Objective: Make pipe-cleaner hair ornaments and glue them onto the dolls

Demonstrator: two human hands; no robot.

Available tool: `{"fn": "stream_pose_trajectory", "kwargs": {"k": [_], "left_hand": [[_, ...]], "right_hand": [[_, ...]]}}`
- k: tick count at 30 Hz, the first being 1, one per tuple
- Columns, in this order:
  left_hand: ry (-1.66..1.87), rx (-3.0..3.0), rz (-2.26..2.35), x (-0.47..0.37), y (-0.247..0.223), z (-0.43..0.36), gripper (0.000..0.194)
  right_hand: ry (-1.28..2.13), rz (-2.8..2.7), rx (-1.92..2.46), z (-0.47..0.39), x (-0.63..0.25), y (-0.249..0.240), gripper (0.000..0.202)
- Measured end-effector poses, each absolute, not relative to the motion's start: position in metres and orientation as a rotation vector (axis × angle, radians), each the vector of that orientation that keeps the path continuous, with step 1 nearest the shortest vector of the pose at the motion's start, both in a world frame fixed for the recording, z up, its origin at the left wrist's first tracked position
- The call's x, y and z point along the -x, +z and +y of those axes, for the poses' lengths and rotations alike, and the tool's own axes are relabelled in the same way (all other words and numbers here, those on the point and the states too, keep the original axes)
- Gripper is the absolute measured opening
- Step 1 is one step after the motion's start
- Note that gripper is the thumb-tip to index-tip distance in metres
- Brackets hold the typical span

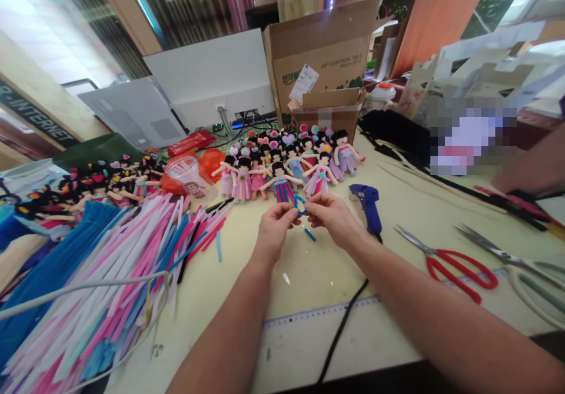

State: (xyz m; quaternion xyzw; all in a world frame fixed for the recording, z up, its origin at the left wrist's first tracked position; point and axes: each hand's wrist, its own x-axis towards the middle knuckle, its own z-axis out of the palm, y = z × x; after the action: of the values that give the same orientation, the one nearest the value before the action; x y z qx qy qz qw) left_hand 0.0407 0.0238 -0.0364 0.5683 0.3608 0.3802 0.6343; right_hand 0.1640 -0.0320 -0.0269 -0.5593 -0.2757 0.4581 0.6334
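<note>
Between both hands is a small blue pipe cleaner [301, 204] bent into a loop. My left hand [282, 220] pinches its left side, fingers closed. My right hand [327, 214] pinches the right side, also closed. Below the fingertips a short blue pipe cleaner piece [309, 234] lies on the table. Just beyond my hands stands a doll with a striped skirt [283, 189], in front of several more small dolls [247, 183]. To the right of my right hand lies a blue glue gun [369, 205], its black cord [342, 326] running to the front edge.
Red-handled scissors [459, 264] and white-handled scissors [525, 270] lie at right. A ruler strip [309, 316] crosses the table front. Many coloured pipe cleaners [115, 276] cover the left side, beside a plastic cup [189, 176]. A cardboard box [326, 52] and a monitor [212, 79] stand behind.
</note>
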Motion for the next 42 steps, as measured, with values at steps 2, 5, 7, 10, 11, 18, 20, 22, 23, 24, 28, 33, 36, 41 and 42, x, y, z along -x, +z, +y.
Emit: {"fn": "stream_pose_trajectory", "kwargs": {"k": [2,5,7,10,11,18,20,22,23,24,28,33,36,41,42], "left_hand": [[0.879,-1.37,0.833,-0.041,-0.034,0.023,0.016],[0.879,-1.442,0.844,-0.041,-0.031,0.022,0.014],[0.871,-1.472,0.843,-0.04,-0.03,0.022,0.013],[0.856,-1.493,0.85,-0.039,-0.029,0.023,0.012],[0.852,-1.496,0.856,-0.039,-0.03,0.023,0.013],[0.788,-1.526,0.852,-0.037,-0.031,0.025,0.015],[0.768,-1.52,0.85,-0.037,-0.031,0.025,0.015],[0.752,-1.514,0.846,-0.037,-0.03,0.025,0.015],[0.745,-1.51,0.843,-0.036,-0.029,0.025,0.015],[0.739,-1.506,0.84,-0.036,-0.029,0.025,0.016],[0.716,-1.476,0.828,-0.036,-0.029,0.025,0.019],[0.705,-1.452,0.819,-0.036,-0.031,0.027,0.02],[0.701,-1.44,0.824,-0.036,-0.032,0.027,0.02],[0.702,-1.42,0.852,-0.037,-0.032,0.027,0.019],[0.703,-1.418,0.858,-0.037,-0.032,0.027,0.018]], "right_hand": [[1.013,-0.669,1.31,-0.032,-0.164,-0.027,0.02],[0.947,-0.742,1.361,-0.032,-0.164,-0.03,0.013],[0.911,-0.792,1.382,-0.031,-0.164,-0.032,0.01],[0.849,-0.869,1.401,-0.03,-0.165,-0.038,0.009],[0.82,-0.894,1.409,-0.029,-0.166,-0.04,0.009],[0.702,-1.007,1.461,-0.028,-0.166,-0.048,0.009],[0.681,-1.024,1.466,-0.028,-0.166,-0.05,0.009],[0.65,-1.048,1.468,-0.028,-0.167,-0.051,0.009],[0.634,-1.063,1.469,-0.027,-0.167,-0.051,0.009],[0.621,-1.079,1.471,-0.027,-0.167,-0.052,0.009],[0.592,-1.127,1.474,-0.028,-0.168,-0.053,0.01],[0.575,-1.166,1.472,-0.028,-0.167,-0.054,0.01],[0.56,-1.188,1.478,-0.029,-0.167,-0.053,0.009],[0.543,-1.208,1.485,-0.031,-0.166,-0.05,0.008],[0.543,-1.208,1.488,-0.031,-0.166,-0.049,0.008]]}}
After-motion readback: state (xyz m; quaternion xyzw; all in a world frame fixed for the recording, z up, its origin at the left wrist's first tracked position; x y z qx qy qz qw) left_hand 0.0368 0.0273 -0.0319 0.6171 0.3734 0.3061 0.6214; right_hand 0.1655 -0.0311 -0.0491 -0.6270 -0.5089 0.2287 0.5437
